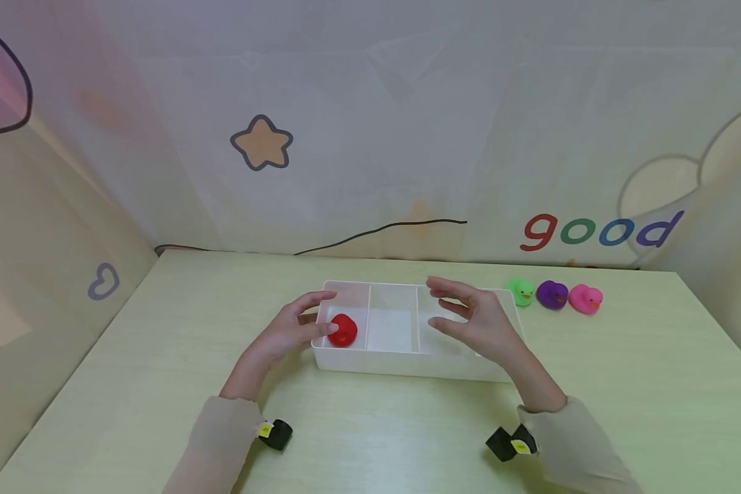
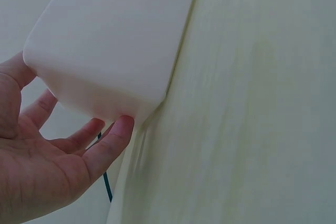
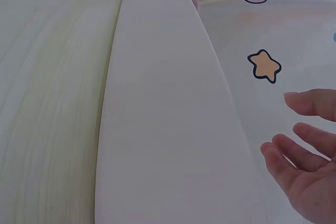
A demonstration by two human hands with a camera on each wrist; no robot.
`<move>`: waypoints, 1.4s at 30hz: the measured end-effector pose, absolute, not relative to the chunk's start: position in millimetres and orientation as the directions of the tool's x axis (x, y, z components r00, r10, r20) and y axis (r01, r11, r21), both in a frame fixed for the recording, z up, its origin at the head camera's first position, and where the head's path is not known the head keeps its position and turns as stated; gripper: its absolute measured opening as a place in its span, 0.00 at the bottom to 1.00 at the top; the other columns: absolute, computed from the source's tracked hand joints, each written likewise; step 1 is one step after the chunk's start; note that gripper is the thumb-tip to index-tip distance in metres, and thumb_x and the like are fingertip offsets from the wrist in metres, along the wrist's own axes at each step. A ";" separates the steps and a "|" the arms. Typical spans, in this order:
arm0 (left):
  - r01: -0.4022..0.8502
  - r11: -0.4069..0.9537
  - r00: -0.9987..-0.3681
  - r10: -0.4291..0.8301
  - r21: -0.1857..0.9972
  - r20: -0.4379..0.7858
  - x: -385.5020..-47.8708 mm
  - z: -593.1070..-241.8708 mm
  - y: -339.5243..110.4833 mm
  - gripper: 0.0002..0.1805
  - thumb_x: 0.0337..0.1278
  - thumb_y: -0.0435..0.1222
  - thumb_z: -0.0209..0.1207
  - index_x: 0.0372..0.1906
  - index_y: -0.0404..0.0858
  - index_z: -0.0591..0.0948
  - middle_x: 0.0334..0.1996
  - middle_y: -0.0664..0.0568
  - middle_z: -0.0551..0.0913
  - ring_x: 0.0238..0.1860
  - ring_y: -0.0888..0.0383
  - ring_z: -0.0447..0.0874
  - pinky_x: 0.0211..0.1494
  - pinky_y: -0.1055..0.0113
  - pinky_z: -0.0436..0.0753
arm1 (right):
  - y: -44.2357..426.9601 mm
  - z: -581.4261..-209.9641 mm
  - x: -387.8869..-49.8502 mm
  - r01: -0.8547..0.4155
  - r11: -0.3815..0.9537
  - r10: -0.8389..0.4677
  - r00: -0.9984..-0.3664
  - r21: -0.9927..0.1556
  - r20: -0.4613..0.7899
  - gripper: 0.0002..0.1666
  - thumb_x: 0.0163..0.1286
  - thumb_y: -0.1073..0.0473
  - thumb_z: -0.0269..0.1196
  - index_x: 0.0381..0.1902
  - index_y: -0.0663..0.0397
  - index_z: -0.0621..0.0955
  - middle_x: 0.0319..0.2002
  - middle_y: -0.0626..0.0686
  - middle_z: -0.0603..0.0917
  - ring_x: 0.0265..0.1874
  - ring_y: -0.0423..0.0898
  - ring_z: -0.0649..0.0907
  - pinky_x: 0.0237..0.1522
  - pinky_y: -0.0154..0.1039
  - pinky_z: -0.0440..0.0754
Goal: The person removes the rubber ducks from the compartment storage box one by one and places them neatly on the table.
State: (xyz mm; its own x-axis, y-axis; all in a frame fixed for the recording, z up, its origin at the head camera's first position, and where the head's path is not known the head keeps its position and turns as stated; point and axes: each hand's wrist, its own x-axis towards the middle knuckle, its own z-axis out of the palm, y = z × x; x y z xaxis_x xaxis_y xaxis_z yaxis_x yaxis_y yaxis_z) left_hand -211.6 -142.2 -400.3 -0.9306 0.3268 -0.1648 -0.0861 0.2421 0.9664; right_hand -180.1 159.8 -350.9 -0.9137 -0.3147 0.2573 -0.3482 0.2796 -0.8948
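A long white divided box (image 1: 407,365) stands on the table. My left hand (image 1: 290,328) holds its left end, thumb over the rim and fingers against the end wall; the left wrist view shows the fingertips touching the white plastic (image 2: 110,40). A small red rounded toy (image 1: 344,332) lies in the leftmost compartment, partly behind my left thumb; its exact shape is unclear. Over the right part of the box hovers my right hand (image 1: 478,322), thumb and fingers spread apart with nothing between them. The right wrist view also shows this hand (image 3: 310,166) apart from the box wall (image 3: 157,108).
Green (image 1: 521,291), purple (image 1: 552,295) and pink (image 1: 586,299) toy ducks sit in a row by the box's far right corner. Behind the table (image 1: 160,384) hangs a printed cloth backdrop (image 1: 370,137), with more cloth at both sides.
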 end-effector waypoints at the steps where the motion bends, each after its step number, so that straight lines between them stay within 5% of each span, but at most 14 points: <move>1: -0.086 0.244 -0.931 0.327 0.966 -0.165 -211.6 -400.2 -142.5 0.31 0.51 0.36 0.62 0.62 0.50 0.67 0.64 0.50 0.60 0.62 0.43 0.62 0.51 0.55 0.77 | 155.8 -350.6 -180.5 -0.352 0.269 -0.322 -0.910 -0.896 0.261 0.33 0.51 0.76 0.64 0.58 0.70 0.70 0.55 0.67 0.73 0.54 0.61 0.73 0.53 0.38 0.73; 20: -0.075 0.232 -0.929 0.338 0.970 -0.152 -215.0 -402.3 -142.5 0.31 0.51 0.35 0.61 0.63 0.48 0.67 0.63 0.47 0.62 0.60 0.42 0.65 0.50 0.55 0.78 | 97.3 -355.5 -189.3 -0.364 0.259 -0.443 -0.868 -0.894 0.225 0.30 0.54 0.72 0.64 0.57 0.69 0.71 0.56 0.65 0.73 0.53 0.60 0.75 0.52 0.53 0.72; 31: -0.078 0.237 -0.927 0.341 0.968 -0.159 -214.1 -400.7 -144.5 0.32 0.51 0.38 0.63 0.63 0.50 0.67 0.64 0.50 0.61 0.61 0.43 0.64 0.51 0.55 0.77 | 69.7 -357.9 -195.3 -0.314 0.232 -0.492 -0.855 -0.921 0.168 0.28 0.56 0.72 0.62 0.57 0.69 0.71 0.56 0.65 0.73 0.54 0.61 0.74 0.54 0.52 0.71; 42: -0.059 0.205 -0.899 0.415 0.977 -0.142 -214.2 -402.5 -148.8 0.35 0.51 0.42 0.63 0.65 0.50 0.64 0.64 0.45 0.62 0.62 0.42 0.63 0.52 0.55 0.77 | 51.5 -360.4 -201.5 -0.373 0.360 -0.543 -0.829 -0.855 0.133 0.28 0.56 0.70 0.63 0.56 0.66 0.73 0.54 0.62 0.76 0.51 0.58 0.76 0.48 0.49 0.77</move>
State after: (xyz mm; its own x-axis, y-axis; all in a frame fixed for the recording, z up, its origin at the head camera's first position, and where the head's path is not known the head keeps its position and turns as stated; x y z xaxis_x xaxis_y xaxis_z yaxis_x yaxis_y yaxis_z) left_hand -214.2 -148.8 -402.5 -0.8986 0.4153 -0.1417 -0.0593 0.2049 0.9770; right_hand -201.5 51.5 -360.4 -0.8289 -0.5433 0.1329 -0.3733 0.3605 -0.8548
